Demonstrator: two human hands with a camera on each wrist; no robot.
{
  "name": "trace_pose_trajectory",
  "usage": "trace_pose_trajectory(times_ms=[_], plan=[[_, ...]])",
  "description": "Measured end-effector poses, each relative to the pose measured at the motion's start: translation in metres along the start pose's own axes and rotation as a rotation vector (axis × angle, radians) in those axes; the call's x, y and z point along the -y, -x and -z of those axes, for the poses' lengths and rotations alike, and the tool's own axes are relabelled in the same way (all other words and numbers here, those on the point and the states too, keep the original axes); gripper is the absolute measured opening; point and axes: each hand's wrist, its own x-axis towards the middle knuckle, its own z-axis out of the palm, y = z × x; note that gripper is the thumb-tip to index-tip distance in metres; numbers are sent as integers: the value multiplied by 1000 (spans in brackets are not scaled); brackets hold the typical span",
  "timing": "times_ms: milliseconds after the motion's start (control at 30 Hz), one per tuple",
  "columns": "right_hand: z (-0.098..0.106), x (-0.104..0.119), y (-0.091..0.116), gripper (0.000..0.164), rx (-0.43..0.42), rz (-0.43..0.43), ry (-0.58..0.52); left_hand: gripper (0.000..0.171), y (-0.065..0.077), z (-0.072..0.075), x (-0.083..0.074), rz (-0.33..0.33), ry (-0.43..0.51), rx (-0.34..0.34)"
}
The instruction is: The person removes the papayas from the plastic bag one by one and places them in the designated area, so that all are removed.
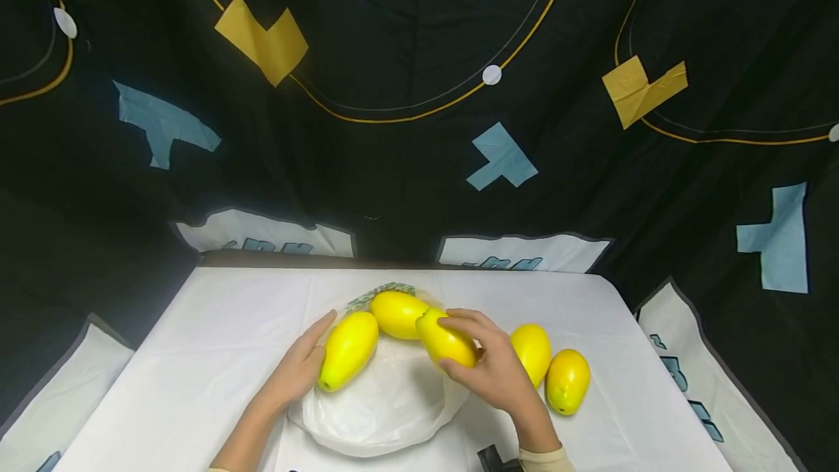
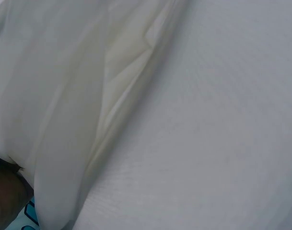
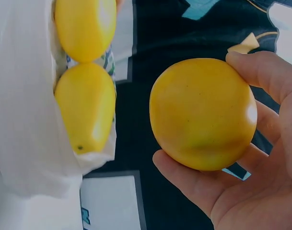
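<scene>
A white plastic bag [image 1: 383, 414] lies on the table, with a yellow, mango-like fruit [image 1: 350, 352] at its left and another yellow fruit [image 1: 398, 314] at its far side. My left hand [image 1: 304, 363] rests against the left side of the bag and the left fruit, fingers extended. With thumb and fingers my right hand [image 1: 488, 359] grips a third yellow fruit [image 3: 203, 115] above the bag's right side. In the right wrist view, the held fruit hangs apart from the bag [image 3: 26, 105]. Only the bag's folds [image 2: 74, 86] and the tabletop show clearly in the left wrist view.
Two more yellow fruits, one behind [image 1: 532, 352] and one nearer [image 1: 568, 382], lie to the right of my right hand on the white tabletop [image 1: 629, 421]. A black object [image 1: 494, 457] sits by my right wrist. A dark patterned cloth [image 1: 393, 181] hangs behind the table.
</scene>
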Motion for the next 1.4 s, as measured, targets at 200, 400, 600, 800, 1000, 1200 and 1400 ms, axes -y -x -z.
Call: trace_pose_trajectory(times_ms=[200, 400, 600, 800, 1000, 1200, 1400], plan=[[9, -4, 2, 54, -54, -11, 29, 56, -1, 2, -2, -8, 1, 1], [19, -6, 6, 55, -91, -49, 47, 57, -2, 2, -1, -1, -7, -2], [31, -8, 10, 56, -151, -59, 71, 57, 0, 2, -1, -9, 3, -4], [40, -9, 12, 55, -224, -91, 91, 57, 0, 2, -2, -12, 5, -2], [48, -12, 16, 54, -290, -172, 97, 56, 0, 2, -3, -2, 1, 1], [59, -14, 21, 53, -351, -284, 107, 56, 0, 0, -1, 5, 3, 8], [71, -18, 26, 52, -401, -359, 154, 56, 1, 0, -1, 1, 12, 4]])
